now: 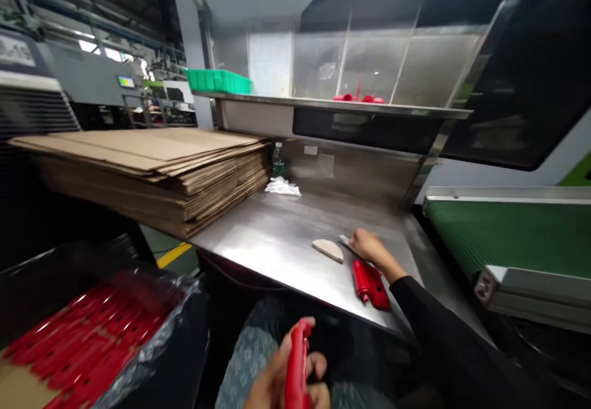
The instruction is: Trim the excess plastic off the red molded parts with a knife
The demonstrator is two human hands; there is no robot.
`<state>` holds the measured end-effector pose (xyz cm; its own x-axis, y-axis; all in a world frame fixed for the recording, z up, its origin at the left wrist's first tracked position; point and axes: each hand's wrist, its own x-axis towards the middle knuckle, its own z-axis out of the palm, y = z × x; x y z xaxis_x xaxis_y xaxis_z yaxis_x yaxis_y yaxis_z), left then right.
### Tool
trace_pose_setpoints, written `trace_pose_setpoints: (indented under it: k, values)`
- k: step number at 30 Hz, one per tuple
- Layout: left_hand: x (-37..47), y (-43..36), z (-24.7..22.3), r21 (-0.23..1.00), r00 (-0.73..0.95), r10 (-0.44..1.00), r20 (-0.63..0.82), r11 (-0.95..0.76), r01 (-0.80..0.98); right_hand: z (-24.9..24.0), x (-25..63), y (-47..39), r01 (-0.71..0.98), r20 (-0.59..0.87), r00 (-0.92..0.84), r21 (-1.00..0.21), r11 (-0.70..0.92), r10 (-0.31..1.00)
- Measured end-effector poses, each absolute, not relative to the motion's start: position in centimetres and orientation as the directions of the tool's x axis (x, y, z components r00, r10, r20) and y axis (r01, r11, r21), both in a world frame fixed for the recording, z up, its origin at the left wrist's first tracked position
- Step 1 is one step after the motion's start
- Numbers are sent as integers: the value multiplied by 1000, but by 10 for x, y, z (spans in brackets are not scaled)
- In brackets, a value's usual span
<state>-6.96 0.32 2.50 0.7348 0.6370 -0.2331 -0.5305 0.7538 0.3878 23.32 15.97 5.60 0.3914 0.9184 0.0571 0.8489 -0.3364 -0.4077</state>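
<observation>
My left hand (272,378) is wrapped round a red plastic part (297,369), held upright over my lap at the bottom centre. On the right side of the metal table (258,249), my right hand (367,244) is closed on a thin tool whose pale end (344,239) sticks out to the left; its shape is partly hidden by the fingers. Just below that hand lie red plastic parts (362,279) near the table's front edge. A flat, pale half-round piece (328,249) rests to the left of my right hand.
Stacked cardboard (152,150) covers the table's left. Behind are a bottle (277,161) and white gloves (282,186). A shelf (323,104) holds a green bin (219,81) and red pieces. A lined box of red parts (92,335) stands lower left, a green conveyor (512,230) right.
</observation>
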Motion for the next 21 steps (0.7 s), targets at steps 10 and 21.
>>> trace_pose_setpoints:
  k: [10, 21]
  values:
    - [-25, 19, 50, 213, 830, 555, -62, 820, -532, 79, 238, 13, 611, 346, 564, -785, -97, 750]
    - [-20, 22, 57, 430, 775, 632, -17, 704, -565, 65, 139, -97, 728, 465, 313, -677, 105, 828]
